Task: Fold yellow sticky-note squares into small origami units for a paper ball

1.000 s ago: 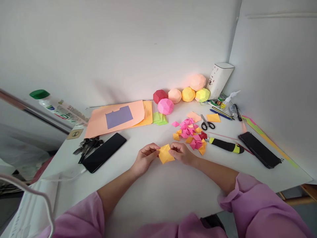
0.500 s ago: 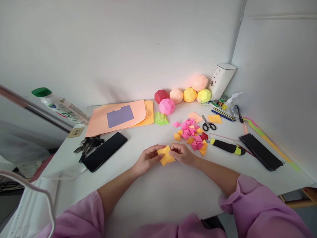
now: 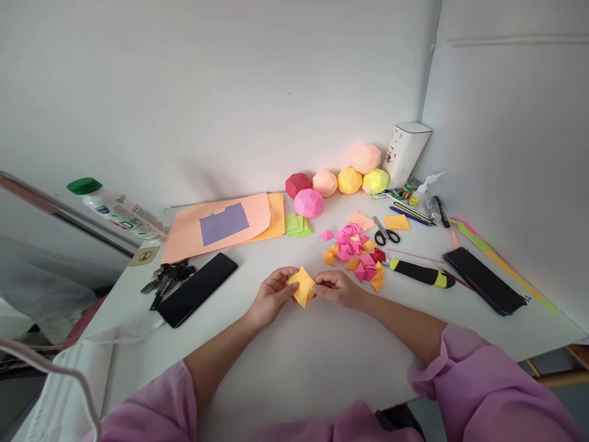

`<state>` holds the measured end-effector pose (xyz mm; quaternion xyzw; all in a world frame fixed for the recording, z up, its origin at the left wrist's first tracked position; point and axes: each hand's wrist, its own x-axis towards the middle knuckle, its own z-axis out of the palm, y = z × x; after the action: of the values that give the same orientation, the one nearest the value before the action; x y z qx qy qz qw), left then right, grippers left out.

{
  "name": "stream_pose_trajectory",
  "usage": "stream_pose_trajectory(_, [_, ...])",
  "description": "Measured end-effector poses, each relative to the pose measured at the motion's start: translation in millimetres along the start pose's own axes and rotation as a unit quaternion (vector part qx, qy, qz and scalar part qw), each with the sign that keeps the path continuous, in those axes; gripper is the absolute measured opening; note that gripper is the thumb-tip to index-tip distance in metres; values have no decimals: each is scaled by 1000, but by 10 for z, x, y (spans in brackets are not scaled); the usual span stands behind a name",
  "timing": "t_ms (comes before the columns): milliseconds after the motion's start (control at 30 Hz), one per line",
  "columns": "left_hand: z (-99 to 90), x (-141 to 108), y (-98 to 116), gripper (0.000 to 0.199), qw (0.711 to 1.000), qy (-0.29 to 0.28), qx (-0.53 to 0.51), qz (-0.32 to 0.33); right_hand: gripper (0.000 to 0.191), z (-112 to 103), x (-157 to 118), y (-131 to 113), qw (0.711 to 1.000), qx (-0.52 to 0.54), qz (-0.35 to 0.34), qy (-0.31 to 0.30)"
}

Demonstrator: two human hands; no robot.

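Note:
Between my two hands is a yellow-orange folded paper piece (image 3: 304, 287), diamond-shaped from here, held above the white table. My left hand (image 3: 272, 296) pinches its left side, thumb on the front face and fingers behind. On the other side, my right hand (image 3: 338, 288) grips the right corner between thumb and forefinger. Just beyond my right hand lies a heap of small folded paper pieces (image 3: 353, 247) in pink, orange and red. A black and lime-green utility knife (image 3: 421, 273) lies to the right of the heap.
Scissors (image 3: 384, 232) lie behind the heap. Faceted paper balls (image 3: 308, 203) line the wall. Coloured paper sheets (image 3: 216, 228), green paper squares (image 3: 298, 225), a phone (image 3: 197, 288) and keys (image 3: 166, 279) are at left. A black case (image 3: 484, 280) and glue bottle (image 3: 418, 194) stand right.
The yellow-orange paper piece has turned a little and shifted slightly left within my fingers. Both hands keep their pinch on it. The whole view has moved slightly.

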<state>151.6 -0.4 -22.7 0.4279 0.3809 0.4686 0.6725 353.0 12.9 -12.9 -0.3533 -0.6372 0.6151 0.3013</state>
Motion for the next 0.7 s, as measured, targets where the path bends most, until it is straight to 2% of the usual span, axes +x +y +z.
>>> stream_pose_trajectory(233, [56,-49,50,50,997,-69,17,-31,27,-21,8,-22,997,55,12,56])
stream_pose_trajectory(367, [56,-91,40,34,993,-98,30,-54,28,-15,11,-3,997,48,17,51])
stream_pose_trajectory(433, [38,-90,27,23,993,-94,59,-50,28,-12,7,4,998,41,17,44])
stream_pose_trajectory(533, [9,-56,8,21,994,-65,91,-6,30,-12,1,-2,998,51,28,22])
stream_pose_trajectory(633, [-11,-12,-3,19,998,-16,50,38,32,-15,2,-18,998,61,33,10])
stream_pose_trajectory(700, [-13,2,3,18,999,-6,33,42,29,-19,7,-18,998,53,20,21])
